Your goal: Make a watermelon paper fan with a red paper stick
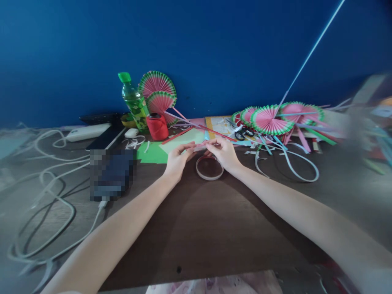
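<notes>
Both hands meet over the middle of the dark table. My left hand [179, 158] pinches one end of a small pink paper strip [200, 146]. At the other end, my right hand [225, 154] pinches the same strip between thumb and fingers. Just below the right hand lies a thin tape ring [209, 178], partly covered by its fingers. Green paper sheets [154, 153] are beside and behind the left hand. Behind the right hand are black-handled scissors [243, 132].
A green-capped bottle [132, 100], red roll [157, 127] and pink-green paper fans [157, 83] stand at the back left. More fans [271, 119] and loose strips [301, 177] are piled at right. Cables [72, 212], a blurred-out phone [113, 173] and white power bank [88, 132] lie left.
</notes>
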